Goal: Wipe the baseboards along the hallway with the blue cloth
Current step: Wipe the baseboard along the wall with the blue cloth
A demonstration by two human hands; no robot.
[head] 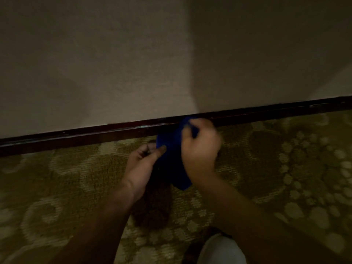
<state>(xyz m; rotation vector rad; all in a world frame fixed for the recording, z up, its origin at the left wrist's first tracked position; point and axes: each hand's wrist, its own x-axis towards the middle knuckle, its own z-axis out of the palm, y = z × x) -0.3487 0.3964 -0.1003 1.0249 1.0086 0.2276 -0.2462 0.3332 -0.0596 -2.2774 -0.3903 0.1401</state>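
our right hand (200, 149) gripped the upper part of the blue cloth (172, 149) against the dark baseboard (95, 133); our left hand (142, 161) pinched its lower left edge above the patterned carpet (57, 187). it looked soft, light and floppy, best bunched into a pad.

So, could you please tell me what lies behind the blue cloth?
Behind the blue cloth runs the dark baseboard, with patterned carpet below. The stretch the cloth covers is hidden.
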